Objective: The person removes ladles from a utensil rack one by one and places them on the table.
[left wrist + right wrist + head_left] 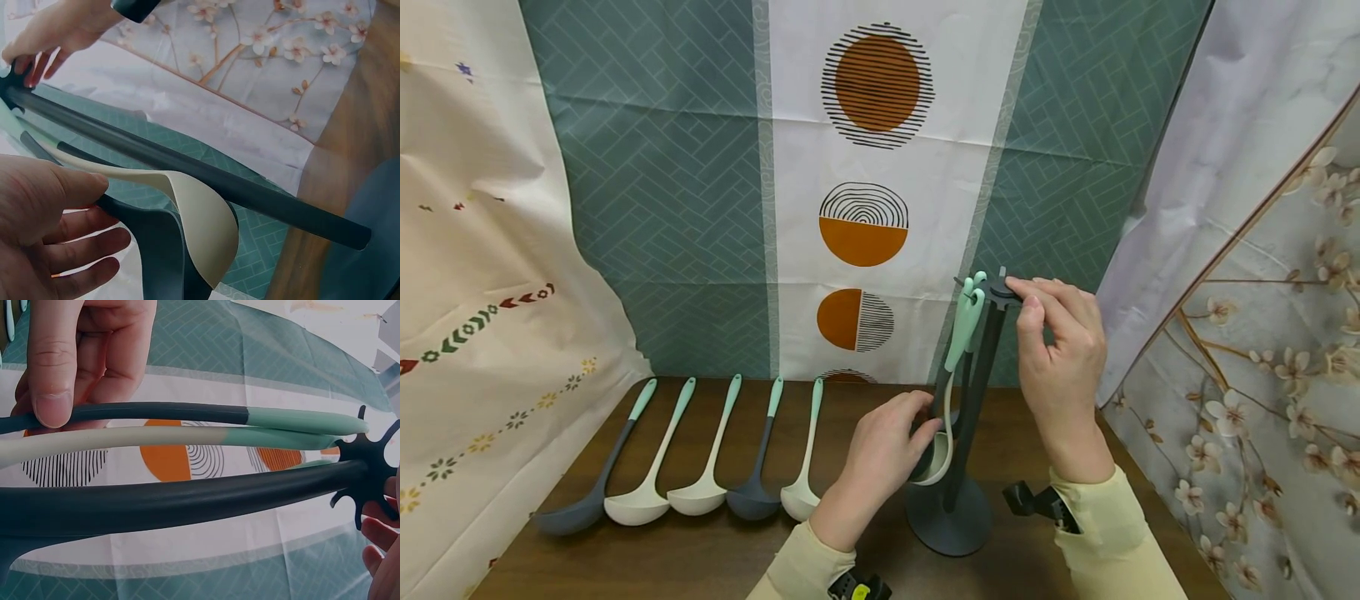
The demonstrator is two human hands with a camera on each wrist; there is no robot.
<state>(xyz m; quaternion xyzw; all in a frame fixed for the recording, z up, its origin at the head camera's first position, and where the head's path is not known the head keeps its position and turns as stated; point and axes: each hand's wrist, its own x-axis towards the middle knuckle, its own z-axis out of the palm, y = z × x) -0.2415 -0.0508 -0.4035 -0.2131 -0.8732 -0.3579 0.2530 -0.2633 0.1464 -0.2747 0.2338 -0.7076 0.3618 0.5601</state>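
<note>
A dark utensil rack (981,408) stands upright on a round base, with curved hooks (369,462) around its top. My left hand (887,446) pinches the handle of a dark ladle (159,244) with a mint end, whose tip is up at the hooks. Beside it a cream ladle (209,225) with a mint end hangs from the rack; at least one more mint-ended handle shows behind, mostly hidden. My right hand (1063,350) holds the hooked top of the rack between thumb and fingers.
Several ladles with mint handle ends lie in a row on the wooden table (700,558), among them a dark ladle (752,496) and a cream ladle (801,496). A patterned cloth (655,208) hangs behind, with a floral curtain (1262,417) at the right.
</note>
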